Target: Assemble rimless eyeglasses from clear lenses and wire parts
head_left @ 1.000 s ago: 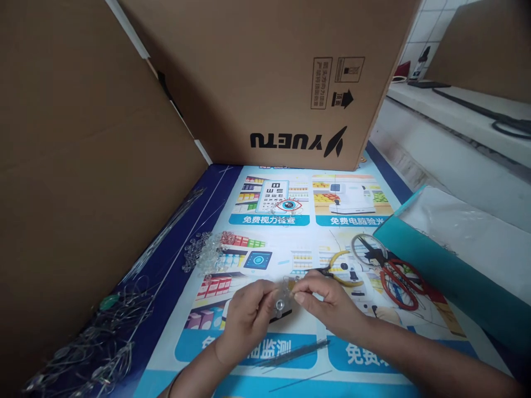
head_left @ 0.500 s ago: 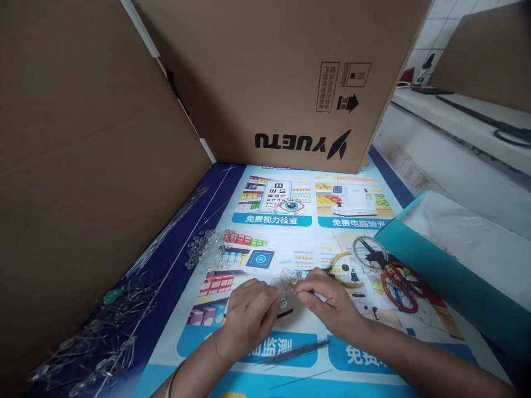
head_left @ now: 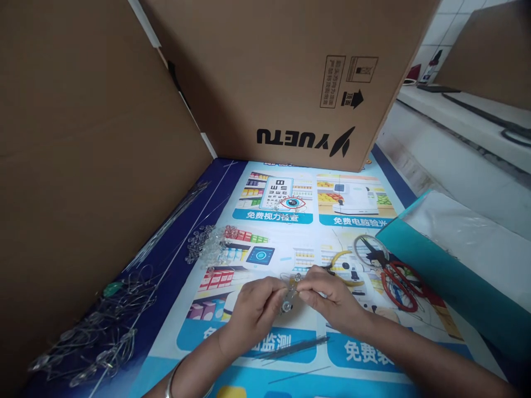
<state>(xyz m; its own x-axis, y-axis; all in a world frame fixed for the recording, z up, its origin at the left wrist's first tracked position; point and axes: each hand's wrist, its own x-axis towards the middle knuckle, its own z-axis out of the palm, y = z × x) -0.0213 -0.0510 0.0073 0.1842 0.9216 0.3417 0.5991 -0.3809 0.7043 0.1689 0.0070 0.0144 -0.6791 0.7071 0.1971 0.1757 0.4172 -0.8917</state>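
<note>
Between my two hands is a small piece of wire with clear beads (head_left: pixel 286 305), one round bead hanging low by my left fingertips. My left hand (head_left: pixel 259 307) pinches the piece from the left, thumb against the bent fingers. From the other side my right hand (head_left: pixel 327 293) pinches it too, near a second bead at the top. The fingertips hide much of the wire. Just behind my right hand lie yellow-handled pliers (head_left: pixel 344 268). Below the hands, a bundle of thin dark wires (head_left: pixel 294 347) rests on the printed sheet (head_left: pixel 286 260).
Clear loose beads (head_left: pixel 209 246) are heaped to the left. Finished-looking beaded wire pieces (head_left: pixel 103 331) lie tangled along the left edge. Red-handled scissors (head_left: pixel 398 284) and a teal box (head_left: pixel 452 276) stand at the right. A large cardboard box (head_left: pixel 290 72) walls off the back.
My left hand has shifted slightly right and turned. A round bead now shows hanging below the fingertips, and the wire loops between the hands look smaller. The view has tilted a little.
</note>
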